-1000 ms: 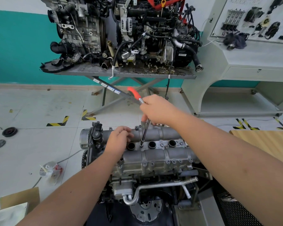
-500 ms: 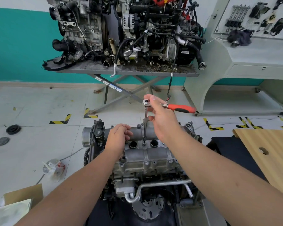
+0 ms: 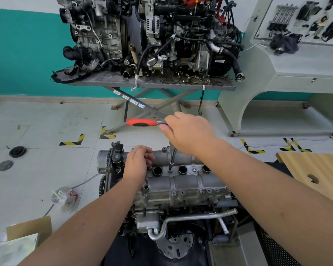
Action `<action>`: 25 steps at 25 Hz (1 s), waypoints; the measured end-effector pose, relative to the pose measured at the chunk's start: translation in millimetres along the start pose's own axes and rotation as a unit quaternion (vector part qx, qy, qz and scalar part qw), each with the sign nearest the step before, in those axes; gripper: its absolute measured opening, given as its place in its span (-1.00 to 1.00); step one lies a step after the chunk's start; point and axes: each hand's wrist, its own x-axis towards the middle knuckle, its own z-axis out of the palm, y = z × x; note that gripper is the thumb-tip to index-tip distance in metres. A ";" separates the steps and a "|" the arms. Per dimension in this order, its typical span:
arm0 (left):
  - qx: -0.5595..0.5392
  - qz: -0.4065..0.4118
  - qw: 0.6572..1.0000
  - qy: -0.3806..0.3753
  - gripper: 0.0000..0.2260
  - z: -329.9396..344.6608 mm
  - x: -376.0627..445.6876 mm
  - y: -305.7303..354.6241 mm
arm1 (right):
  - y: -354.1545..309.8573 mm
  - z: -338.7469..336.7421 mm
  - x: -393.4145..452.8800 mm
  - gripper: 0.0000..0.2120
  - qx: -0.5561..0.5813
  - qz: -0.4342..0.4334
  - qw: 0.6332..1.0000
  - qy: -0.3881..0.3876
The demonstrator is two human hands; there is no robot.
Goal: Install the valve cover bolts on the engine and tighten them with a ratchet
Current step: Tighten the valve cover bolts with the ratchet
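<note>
Your right hand is gripping the ratchet at its head, keeping the long extension upright on a valve cover bolt between spark plug wells. Your left hand, fingers curled, is steadying the valve cover's left end against torque.

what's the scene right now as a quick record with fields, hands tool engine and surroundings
right hand: right hand grips the head end of the ratchet, red handle pointing left
tool contact: extension bar runs down to a bolt on the valve cover, between two plug wells
left hand: left hand rests on the cover's left end, fingers curled; whether it holds anything cannot be told
behind: second engine on a metal stand
right side: wooden board with a hole
floor: plastic bag, cardboard box
</note>
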 end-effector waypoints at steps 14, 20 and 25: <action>-0.078 -0.058 0.994 0.039 -0.81 -3.9 4.4 3.4 | -31.3 18.6 -18.3 -0.82 0.869 0.301 0.371 0.132; -0.042 -0.025 0.999 0.014 -0.89 -3.1 -2.2 5.7 | -16.8 34.2 -29.9 -0.81 0.393 0.048 0.889 0.231; 0.001 -0.012 1.000 -0.021 -0.93 -2.1 -5.8 6.5 | 1.1 20.7 -15.3 -0.89 0.082 -0.058 0.980 0.172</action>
